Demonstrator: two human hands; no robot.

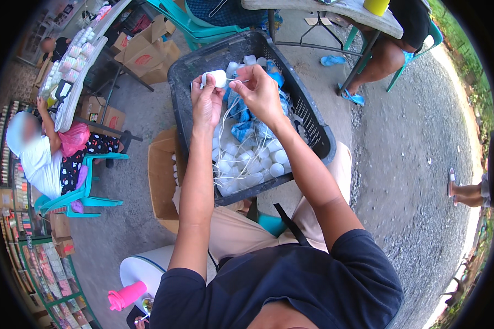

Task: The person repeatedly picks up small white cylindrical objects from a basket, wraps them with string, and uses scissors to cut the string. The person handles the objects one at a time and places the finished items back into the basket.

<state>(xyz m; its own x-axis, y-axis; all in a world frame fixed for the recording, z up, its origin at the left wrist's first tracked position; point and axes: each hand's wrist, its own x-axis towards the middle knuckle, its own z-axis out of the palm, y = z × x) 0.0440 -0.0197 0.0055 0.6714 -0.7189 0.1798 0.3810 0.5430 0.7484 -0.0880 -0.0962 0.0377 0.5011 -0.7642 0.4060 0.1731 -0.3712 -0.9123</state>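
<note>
My left hand (204, 104) is closed around a short white cylinder (216, 78) that looks like a small candle, held level above the crate. At its right end, my right hand (259, 94) pinches a thin white cord (231, 80), which seems to run into the cylinder. Beneath both hands, the black plastic crate (175, 82) holds many similar white pieces (253, 159). Loose white cords (223, 129) lie across them. Crumpled blue-and-white plastic (241, 131) sits among the pieces, partly hidden by my right hand and wrist.
An open cardboard box (162, 186) stands left of the crate. Behind it are more cartons (146, 55) and a teal chair (189, 30). A person (44, 164) sits at a long table (74, 98) on the left; another's leg (376, 68) shows beneath the far table (335, 12).
</note>
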